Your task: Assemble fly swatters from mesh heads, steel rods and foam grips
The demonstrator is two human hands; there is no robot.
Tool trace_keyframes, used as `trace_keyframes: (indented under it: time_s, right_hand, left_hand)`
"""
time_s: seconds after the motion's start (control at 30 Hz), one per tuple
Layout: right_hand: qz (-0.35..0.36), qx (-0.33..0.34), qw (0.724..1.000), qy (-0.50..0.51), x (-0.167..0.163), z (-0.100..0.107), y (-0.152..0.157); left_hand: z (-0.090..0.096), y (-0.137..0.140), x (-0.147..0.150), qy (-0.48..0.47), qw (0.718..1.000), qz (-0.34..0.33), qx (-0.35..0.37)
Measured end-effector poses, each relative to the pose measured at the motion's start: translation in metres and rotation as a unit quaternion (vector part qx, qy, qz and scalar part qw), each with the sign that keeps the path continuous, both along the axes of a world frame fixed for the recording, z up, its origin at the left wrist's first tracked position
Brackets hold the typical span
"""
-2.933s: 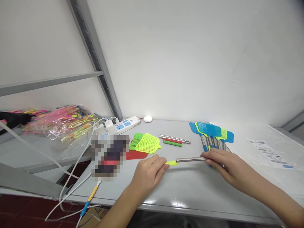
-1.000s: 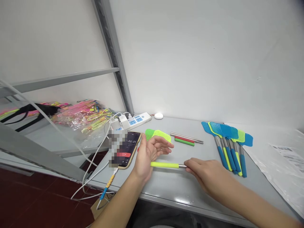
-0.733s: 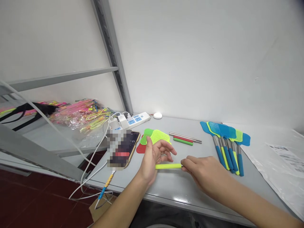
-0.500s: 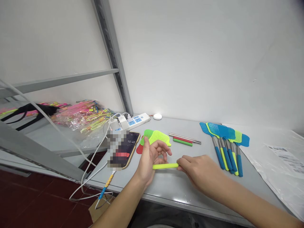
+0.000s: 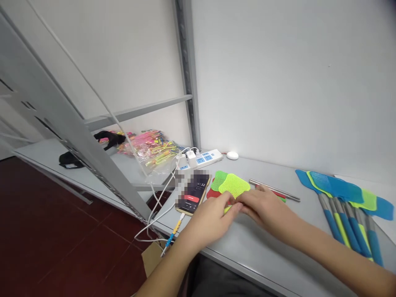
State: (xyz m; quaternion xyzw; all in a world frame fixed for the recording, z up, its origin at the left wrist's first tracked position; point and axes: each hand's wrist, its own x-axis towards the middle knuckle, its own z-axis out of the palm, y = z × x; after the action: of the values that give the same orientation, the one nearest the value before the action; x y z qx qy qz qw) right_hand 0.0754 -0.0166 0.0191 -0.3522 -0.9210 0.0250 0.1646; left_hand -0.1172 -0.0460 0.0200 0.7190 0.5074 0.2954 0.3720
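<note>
Though mostly hidden, yellow-green tube [image 5: 227,209]: between left hand [image 5: 210,216] and right hand [image 5: 264,204], above or on the grey tabletop [image 5: 241,247], just on the near side of the mesh paddles [image 5: 234,185]; only one short piece in sight.
Left hand: grip bent inward, thumb and forefinger pinching the tube.
Right hand: grip with fingertips gathered, close against the left fingertips; whether pinching the tube or something else, impossible to tell.
Step in hand: in judgement, close two-handed work on the tube, probably with steadying from the left.
Next move: most likely a call for a firm left pinch, plus a sure fingertip hold at the covered end, clear of the paddles.
Mesh paddles: flat and overlapping just beyond the fingers, yellow-green on top, green and red partly beneath.
Metal rods [image 5: 255,182]: behind the right hand, beside a red stick [image 5: 276,192] and a green stick [image 5: 282,199], all partly covered.
Swatters [image 5: 346,189]: blue and yellow-green, fanned at the right, handles toward the near edge.
Phone [image 5: 199,190]: left of the paddles, screen lit, partly pixelated.
Power strip [image 5: 212,157]: behind the phone.
Shelf [image 5: 43,154]: far left, with bright plastic-wrapped bundles [image 5: 151,144].
</note>
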Motion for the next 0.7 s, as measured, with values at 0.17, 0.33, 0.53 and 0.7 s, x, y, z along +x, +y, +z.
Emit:
trace_keyframes:
  time_s: [0.17,0.33,0.53,0.7]
  right_hand:
    - [-0.098,0.036,0.991,0.08,0.006,0.0,0.051]
    - [-0.211,-0.036,0.977,-0.006,0.004,-0.023,0.083]
    - [-0.201,-0.018,0.971,-0.132,-0.021,-0.039,0.095]
    - [-0.217,-0.033,0.97,-0.102,-0.024,-0.037,0.103]
  left_hand:
    - [-0.031,0.002,-0.003,-0.144,0.987,0.067,-0.039]
    - [-0.055,0.004,0.015,-0.405,0.886,0.096,-0.202]
    - [-0.063,0.001,0.032,-0.442,0.875,0.106,-0.166]
    - [-0.063,0.003,0.03,-0.465,0.855,0.13,-0.189]
